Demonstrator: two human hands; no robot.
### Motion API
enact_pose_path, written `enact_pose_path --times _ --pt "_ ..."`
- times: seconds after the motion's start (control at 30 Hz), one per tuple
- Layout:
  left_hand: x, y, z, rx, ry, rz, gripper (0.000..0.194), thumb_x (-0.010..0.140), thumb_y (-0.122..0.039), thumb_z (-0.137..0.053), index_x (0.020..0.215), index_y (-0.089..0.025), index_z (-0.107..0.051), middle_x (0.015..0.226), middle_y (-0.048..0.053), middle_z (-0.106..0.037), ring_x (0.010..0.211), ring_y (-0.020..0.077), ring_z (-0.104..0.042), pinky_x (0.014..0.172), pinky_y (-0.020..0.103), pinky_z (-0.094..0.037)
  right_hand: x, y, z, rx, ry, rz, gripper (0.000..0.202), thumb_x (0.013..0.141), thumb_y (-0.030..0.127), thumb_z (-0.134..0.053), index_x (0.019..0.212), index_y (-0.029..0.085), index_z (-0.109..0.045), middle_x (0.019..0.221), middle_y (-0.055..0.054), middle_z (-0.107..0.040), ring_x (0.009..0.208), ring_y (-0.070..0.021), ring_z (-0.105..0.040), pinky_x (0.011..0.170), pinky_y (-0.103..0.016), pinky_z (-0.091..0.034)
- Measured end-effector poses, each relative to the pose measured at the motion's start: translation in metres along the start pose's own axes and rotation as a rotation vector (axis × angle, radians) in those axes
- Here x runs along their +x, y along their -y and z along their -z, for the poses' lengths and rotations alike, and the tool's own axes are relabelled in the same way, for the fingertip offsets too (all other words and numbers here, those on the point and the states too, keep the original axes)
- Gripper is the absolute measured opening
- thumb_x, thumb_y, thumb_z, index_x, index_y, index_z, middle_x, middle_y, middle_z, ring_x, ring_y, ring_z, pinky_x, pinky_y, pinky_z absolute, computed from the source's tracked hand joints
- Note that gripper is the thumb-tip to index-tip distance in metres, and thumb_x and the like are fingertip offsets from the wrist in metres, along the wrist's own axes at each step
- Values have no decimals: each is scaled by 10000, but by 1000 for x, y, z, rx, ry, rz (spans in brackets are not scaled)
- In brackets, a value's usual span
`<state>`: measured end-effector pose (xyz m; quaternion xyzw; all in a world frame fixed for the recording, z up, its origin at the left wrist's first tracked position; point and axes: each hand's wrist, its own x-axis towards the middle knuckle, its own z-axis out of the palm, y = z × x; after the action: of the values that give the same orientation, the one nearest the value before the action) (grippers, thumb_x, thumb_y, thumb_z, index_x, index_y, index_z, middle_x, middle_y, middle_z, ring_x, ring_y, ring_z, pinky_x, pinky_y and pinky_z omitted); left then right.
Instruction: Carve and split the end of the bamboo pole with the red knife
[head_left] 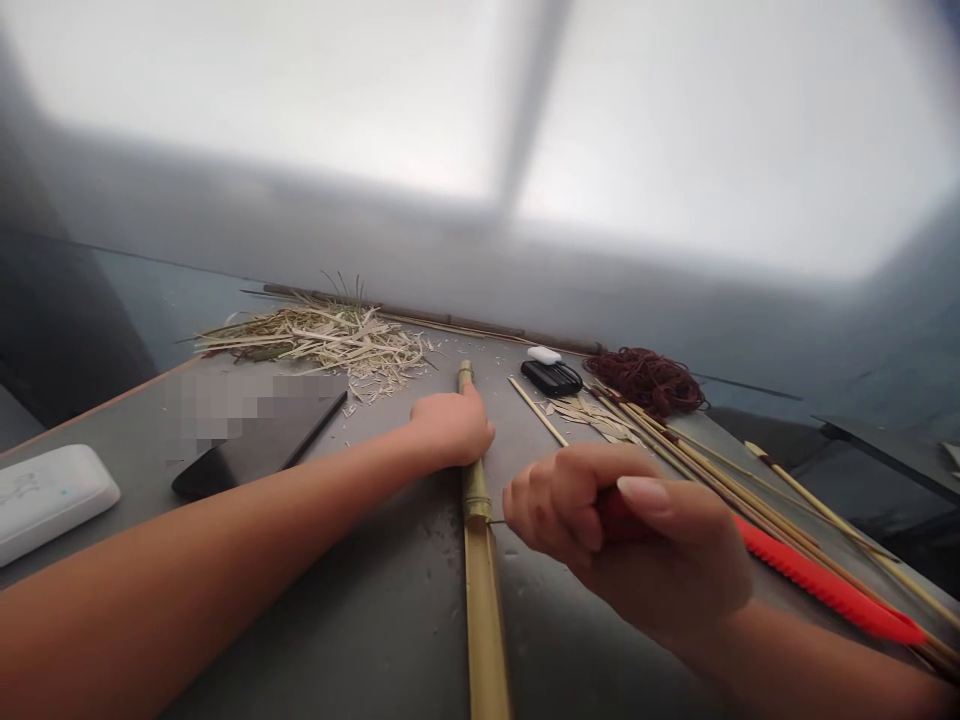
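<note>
A bamboo piece (pixel 486 620) lies lengthwise on the grey table, whole at its far end and cut open in the near part, below a node. My left hand (pixel 454 425) is wrapped round its far part, with the thumb stretched along the top. Beside the node, my right hand (pixel 622 520) is closed round a dark red handle (pixel 626 515). A thin metal tip (pixel 498 521) sticks out from that fist and meets the bamboo at the node's right side. Most of the tool is hidden by the fingers.
Shavings (pixel 322 335) are heaped at the back left, near a dark tablet (pixel 262 445) and a white device (pixel 56 500). On the right are dark red cord (pixel 645 380), a black case (pixel 551 377), thin bamboo sticks (pixel 720 475) and a red toothed object (pixel 832 585).
</note>
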<state>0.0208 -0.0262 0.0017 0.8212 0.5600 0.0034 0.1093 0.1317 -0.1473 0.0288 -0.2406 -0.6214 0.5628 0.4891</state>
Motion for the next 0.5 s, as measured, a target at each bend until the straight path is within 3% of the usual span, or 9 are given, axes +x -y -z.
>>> enact_pose_path --times 0.13,0.27,0.4,0.5 --pt "0 0 1 7 5 2 784 877 -411 -404 1534 -61 -159 1161 222 -663 1031 320 -638 781 371 -483 -11 -14 -6 -268 158 172 391 797 507 -437 527 239 -349 464 14 -341 456 -159 -346 512 -332 -263" --pt "-1 0 2 -8 9 -4 767 880 -393 -405 1533 -64 -174 1170 233 -656 1038 322 -637 780 374 -484 -14 -27 -10 -405 277 330 435 892 454 -318 537 233 -197 405 25 -234 409 -156 -237 492 -354 -211" --pt "-1 0 3 -19 19 -13 779 878 -382 -413 1535 -54 -154 1176 235 -652 1056 327 -628 793 381 -486 -14 -37 -8 -373 226 408 495 930 521 -208 527 234 -215 415 28 -217 401 -155 -222 486 -345 -214" --pt "0 1 2 -22 21 -30 782 873 -375 -417 1532 -41 -161 1172 239 -651 1053 331 -628 798 390 -489 -19 -35 -10 -478 224 370 528 956 543 -130 541 218 -162 431 28 -167 417 -167 -188 515 -350 -225"
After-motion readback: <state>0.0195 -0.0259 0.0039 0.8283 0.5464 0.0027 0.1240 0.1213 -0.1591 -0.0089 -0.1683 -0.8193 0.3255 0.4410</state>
